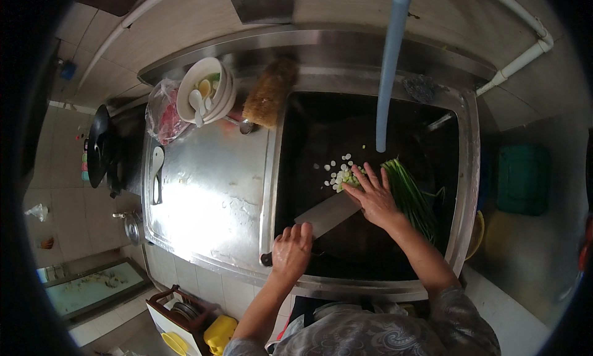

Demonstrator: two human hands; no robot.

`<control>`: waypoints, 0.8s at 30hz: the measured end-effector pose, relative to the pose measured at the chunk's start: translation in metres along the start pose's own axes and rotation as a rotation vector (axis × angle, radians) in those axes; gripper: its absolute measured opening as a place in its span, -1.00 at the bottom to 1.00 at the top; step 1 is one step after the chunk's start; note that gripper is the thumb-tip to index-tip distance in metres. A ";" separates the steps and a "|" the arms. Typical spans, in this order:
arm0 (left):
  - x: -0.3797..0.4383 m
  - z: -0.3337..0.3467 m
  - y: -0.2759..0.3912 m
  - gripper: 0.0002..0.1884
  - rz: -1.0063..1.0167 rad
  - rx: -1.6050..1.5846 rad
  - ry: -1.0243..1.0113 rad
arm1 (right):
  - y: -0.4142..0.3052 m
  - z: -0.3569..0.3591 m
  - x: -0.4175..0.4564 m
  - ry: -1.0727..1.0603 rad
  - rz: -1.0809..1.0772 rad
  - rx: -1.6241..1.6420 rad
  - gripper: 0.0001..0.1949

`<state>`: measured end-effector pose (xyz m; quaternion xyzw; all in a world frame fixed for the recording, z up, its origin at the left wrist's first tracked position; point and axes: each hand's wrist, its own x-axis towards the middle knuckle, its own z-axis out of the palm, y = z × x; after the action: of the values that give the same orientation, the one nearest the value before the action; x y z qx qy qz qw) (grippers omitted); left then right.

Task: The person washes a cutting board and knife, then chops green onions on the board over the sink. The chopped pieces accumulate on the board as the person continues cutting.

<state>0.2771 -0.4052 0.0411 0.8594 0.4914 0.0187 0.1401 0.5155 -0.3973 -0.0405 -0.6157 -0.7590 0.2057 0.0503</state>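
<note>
My left hand (292,249) is closed around the dark handle of a broad-bladed kitchen cleaver (330,214), whose blade lies nearly flat over the dark board or surface (305,133) set in the steel counter. With fingers spread, my right hand (374,197) rests at the blade's far end and on the chopped scallion pieces (342,176); whether it presses on the blade is hard to tell. White and pale green slices are scattered beyond the fingertips. A bunch of long green scallions (410,193) lies just right of my right hand, partly behind the forearm.
A blue hose (389,73) hangs over the dark surface. Stacked white bowls with spoons (204,94), a plastic bag (164,112), a loofah-like brown scrubber (270,94) and a ladle (246,126) stand at the back left. A white spoon (157,163) lies on the steel counter (222,170).
</note>
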 end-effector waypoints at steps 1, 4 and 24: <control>-0.007 -0.004 -0.005 -0.79 -0.027 -0.004 -0.041 | 0.004 0.000 0.001 -0.006 0.007 -0.008 -0.39; -0.034 -0.019 -0.020 -0.76 -0.136 -0.068 -0.121 | 0.013 -0.005 0.004 -0.037 0.025 -0.093 -0.40; -0.129 -0.028 -0.184 -0.65 -1.015 -0.407 0.565 | -0.029 -0.003 -0.052 0.351 0.313 0.361 -0.54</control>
<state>0.0512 -0.4205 0.0341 0.4361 0.8438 0.2703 0.1571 0.5019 -0.4506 -0.0178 -0.7324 -0.5857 0.2330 0.2574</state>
